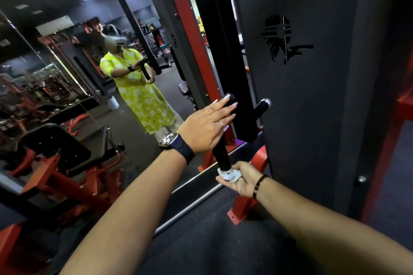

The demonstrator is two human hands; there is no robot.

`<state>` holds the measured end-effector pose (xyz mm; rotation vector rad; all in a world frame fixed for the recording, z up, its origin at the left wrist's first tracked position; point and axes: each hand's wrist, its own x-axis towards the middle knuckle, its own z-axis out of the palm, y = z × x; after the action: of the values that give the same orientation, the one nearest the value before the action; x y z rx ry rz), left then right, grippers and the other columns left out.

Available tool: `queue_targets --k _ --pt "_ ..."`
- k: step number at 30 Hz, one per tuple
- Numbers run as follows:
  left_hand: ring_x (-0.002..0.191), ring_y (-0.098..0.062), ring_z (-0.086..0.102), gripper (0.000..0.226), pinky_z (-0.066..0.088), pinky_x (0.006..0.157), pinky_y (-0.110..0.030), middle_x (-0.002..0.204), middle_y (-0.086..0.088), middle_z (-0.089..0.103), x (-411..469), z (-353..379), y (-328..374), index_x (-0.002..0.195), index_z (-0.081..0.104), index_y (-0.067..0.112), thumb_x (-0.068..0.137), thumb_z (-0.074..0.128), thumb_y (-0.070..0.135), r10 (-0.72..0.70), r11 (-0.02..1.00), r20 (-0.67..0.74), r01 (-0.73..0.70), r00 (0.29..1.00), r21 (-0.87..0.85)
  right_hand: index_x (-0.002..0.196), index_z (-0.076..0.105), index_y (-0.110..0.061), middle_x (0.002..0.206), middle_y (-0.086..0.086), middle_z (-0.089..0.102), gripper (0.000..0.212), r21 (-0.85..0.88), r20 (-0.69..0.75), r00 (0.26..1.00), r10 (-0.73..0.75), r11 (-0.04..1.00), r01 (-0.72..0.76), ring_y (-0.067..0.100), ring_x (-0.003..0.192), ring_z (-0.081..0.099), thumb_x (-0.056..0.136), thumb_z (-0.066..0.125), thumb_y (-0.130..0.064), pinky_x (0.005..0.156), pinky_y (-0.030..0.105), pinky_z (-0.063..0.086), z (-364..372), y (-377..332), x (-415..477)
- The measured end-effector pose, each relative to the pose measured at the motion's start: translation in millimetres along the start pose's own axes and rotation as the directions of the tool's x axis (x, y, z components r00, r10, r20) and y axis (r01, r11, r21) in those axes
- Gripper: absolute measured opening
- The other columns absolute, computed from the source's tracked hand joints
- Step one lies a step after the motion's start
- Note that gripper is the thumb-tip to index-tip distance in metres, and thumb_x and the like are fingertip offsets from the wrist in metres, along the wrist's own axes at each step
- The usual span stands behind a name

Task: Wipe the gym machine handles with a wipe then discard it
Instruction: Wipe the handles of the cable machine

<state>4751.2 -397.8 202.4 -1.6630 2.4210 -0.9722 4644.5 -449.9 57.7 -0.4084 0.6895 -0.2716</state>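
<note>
A black gym machine handle runs from the machine's black upright down toward me. My left hand lies over the upper part of it with straight fingers, fingertips touching the black upright. My right hand is palm up below the handle's near end and presses a crumpled white wipe against the end cap, fingers curled round the wipe. A second black handle with a silver end cap sticks out to the right of the upright.
A dark grey machine panel with a cut-out logo fills the right. Red frame feet stand on the dark rubber floor. A wall mirror on the left reflects a person and red-and-black machines.
</note>
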Motion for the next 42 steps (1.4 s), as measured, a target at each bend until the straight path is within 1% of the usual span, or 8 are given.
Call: queue_targets --k 2,7,14,20,26,33,39,42 --pt "0.136 -0.033 0.036 0.041 0.036 0.110 -0.041 0.140 -0.013 0.049 -0.3 0.9 0.1 0.122 0.061 0.001 0.094 0.038 0.019 -0.007 1.000 -0.002 0.007 1.000 0.007 0.087 0.049 0.015 0.085 0.027 0.059 0.025 0.054 -0.007 1.000 0.002 0.999 -0.002 0.037 0.093 0.060 0.090 0.028 0.004 0.065 0.043 0.058 -7.4 1.8 -4.4" --pt "0.136 -0.033 0.037 0.042 0.036 0.109 -0.038 0.140 -0.012 0.049 0.4 1.5 -1.4 0.122 0.062 0.002 0.095 0.035 0.020 0.009 1.000 -0.005 -0.009 1.000 0.028 0.077 0.058 0.001 0.066 0.014 0.057 0.021 -0.225 -0.085 0.915 -0.395 0.902 0.369 0.012 0.039 0.059 0.093 0.046 0.003 0.040 0.022 0.049 -4.8 -7.7 -12.0" --pt "0.135 -0.030 0.038 0.047 0.032 0.110 -0.037 0.141 -0.010 0.048 0.9 -1.9 -11.4 0.122 0.062 0.003 0.098 0.029 0.026 0.071 0.996 0.039 -0.074 0.997 0.057 0.103 0.067 -0.012 0.090 -0.008 0.063 0.018 -0.598 0.165 0.311 -0.936 0.156 0.786 -0.003 0.084 0.054 0.086 0.061 -0.008 0.075 0.001 0.039 35.4 -6.6 -47.5" --pt "0.135 -0.032 0.038 0.048 0.030 0.112 -0.038 0.142 -0.013 0.047 2.1 -7.6 -13.7 0.125 0.060 0.004 0.099 0.028 0.028 0.109 0.991 0.067 -0.113 0.992 0.071 0.101 0.051 -0.022 0.100 -0.004 0.046 0.027 -0.530 0.763 0.060 -0.643 -0.570 0.629 0.011 0.090 0.044 0.078 0.044 -0.009 0.090 0.005 0.030 -10.2 11.3 -32.0" --pt "0.135 -0.030 0.039 0.052 0.033 0.110 -0.038 0.141 -0.010 0.048 3.4 -8.6 -11.4 0.122 0.063 0.006 0.100 0.022 0.030 0.081 0.995 0.072 -0.084 0.994 0.054 0.106 0.067 -0.001 0.117 0.008 0.065 0.022 -0.196 0.947 -0.178 -0.267 -0.921 0.338 0.023 0.114 0.057 0.090 0.053 0.001 0.103 0.035 0.043 11.1 -4.3 -33.2" --pt "0.136 -0.030 0.037 0.052 0.024 0.112 -0.035 0.142 -0.011 0.047 2.4 -9.4 -9.6 0.123 0.062 0.004 0.099 0.023 0.030 0.060 0.996 0.092 -0.065 0.994 0.058 0.112 0.067 -0.008 0.130 0.006 0.058 0.027 0.149 0.984 0.091 0.152 -0.988 0.039 0.022 0.128 0.047 0.085 0.063 -0.008 0.109 0.047 0.031 -46.5 -15.6 -2.8" --pt "0.133 -0.030 0.041 0.046 0.037 0.106 -0.038 0.140 -0.011 0.050 2.8 -10.3 -7.3 0.119 0.065 0.004 0.094 0.032 0.025 0.063 0.996 0.064 -0.067 0.996 0.059 0.107 0.069 -0.009 0.121 0.007 0.064 0.024 0.059 0.998 -0.022 0.058 -0.998 0.015 0.023 0.120 0.055 0.092 0.050 -0.005 0.101 0.057 0.038 -17.4 -1.6 -4.1" --pt "0.132 -0.031 0.043 0.045 0.038 0.105 -0.039 0.138 -0.011 0.051 3.4 -12.2 -6.5 0.118 0.065 0.004 0.093 0.034 0.025 0.071 0.995 0.054 -0.075 0.996 0.067 0.098 0.074 -0.012 0.112 0.005 0.068 0.039 0.125 0.958 0.269 0.094 -0.987 -0.101 0.024 0.117 0.057 0.091 0.036 -0.011 0.113 0.060 0.008 -12.8 11.0 6.5"
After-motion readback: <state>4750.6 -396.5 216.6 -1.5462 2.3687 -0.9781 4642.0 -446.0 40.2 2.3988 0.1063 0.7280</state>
